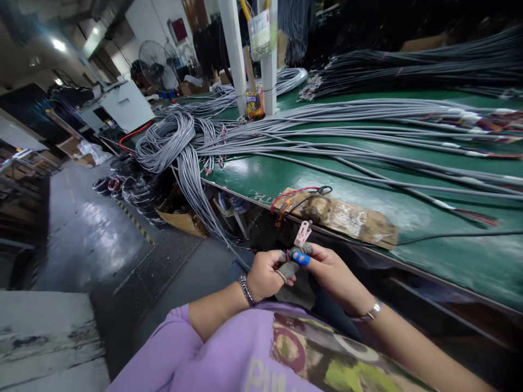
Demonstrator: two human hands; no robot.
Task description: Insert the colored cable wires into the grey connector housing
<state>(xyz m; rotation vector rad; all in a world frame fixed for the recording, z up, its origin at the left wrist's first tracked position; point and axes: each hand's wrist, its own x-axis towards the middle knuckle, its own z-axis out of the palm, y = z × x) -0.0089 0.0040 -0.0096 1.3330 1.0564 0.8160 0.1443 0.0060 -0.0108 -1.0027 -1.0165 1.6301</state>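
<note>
My left hand [265,276] is closed in a pinch, with grey covers on some fingertips. A grey cable [242,260] runs into it from the left, and thin coloured wires [288,254] show at its end between my hands. My right hand [333,275] pinches at these wires, with blue tape on its thumb and a grey cover on a finger. Just beyond the fingertips, a pale pink clothespin [303,233] stands up by the bench edge. What lies inside the fingers is partly hidden.
A green bench [245,173] holds long grey cables [351,148], a coiled bundle [167,139] hanging over its edge, and black cables [408,71] behind. A worn wooden board [347,218] with red and black leads lies at the front edge. A white post [268,71] rises from the bench.
</note>
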